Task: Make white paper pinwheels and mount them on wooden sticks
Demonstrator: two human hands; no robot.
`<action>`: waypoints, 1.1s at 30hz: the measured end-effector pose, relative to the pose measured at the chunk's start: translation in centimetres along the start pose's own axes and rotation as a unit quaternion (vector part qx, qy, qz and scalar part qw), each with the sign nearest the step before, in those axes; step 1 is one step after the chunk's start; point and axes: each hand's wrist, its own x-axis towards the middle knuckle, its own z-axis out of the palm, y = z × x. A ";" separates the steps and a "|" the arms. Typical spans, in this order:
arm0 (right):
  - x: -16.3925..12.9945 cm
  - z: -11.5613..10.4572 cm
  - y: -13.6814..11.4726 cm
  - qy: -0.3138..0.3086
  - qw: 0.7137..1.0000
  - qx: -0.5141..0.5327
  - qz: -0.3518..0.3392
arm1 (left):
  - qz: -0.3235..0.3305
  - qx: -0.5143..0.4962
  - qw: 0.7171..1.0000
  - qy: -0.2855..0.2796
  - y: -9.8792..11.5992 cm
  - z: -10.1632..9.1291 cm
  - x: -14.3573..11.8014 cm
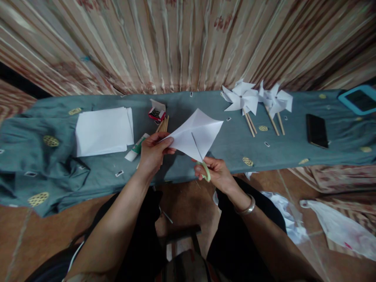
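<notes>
Left hand (152, 150) pinches a paper square (195, 135) as the right hand (216, 174) grips scissors (202, 160) cutting inward; overcutting could sever it.

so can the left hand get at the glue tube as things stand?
Probably not freely: the left hand is pinching the white paper. The glue tube lies right beside it, nothing between.

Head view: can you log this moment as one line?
left hand: holds paper square | right hand: scissors cutting into it | finished pinwheels behind
</notes>
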 end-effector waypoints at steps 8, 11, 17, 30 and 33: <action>0.1 0.1 -0.1 0.007 0.999 0.023 0.023 | 0.001 -0.005 1.000 0.002 0.1 0.2 -0.1; 0.0 0.1 -0.2 -0.013 0.999 0.033 0.022 | 0.009 -0.007 1.000 0.007 0.1 0.1 0.1; -0.8 -0.5 0.3 -0.074 0.997 0.000 0.022 | 0.047 -0.007 0.998 0.037 0.7 -0.9 1.1; -2.5 -7.6 -2.3 0.154 0.978 -0.067 -0.123 | 0.082 0.063 0.994 0.043 1.1 -2.1 2.1; -2.1 -7.8 -2.4 0.260 0.930 -0.157 -0.208 | 0.074 0.111 0.991 -0.006 0.5 -1.3 1.3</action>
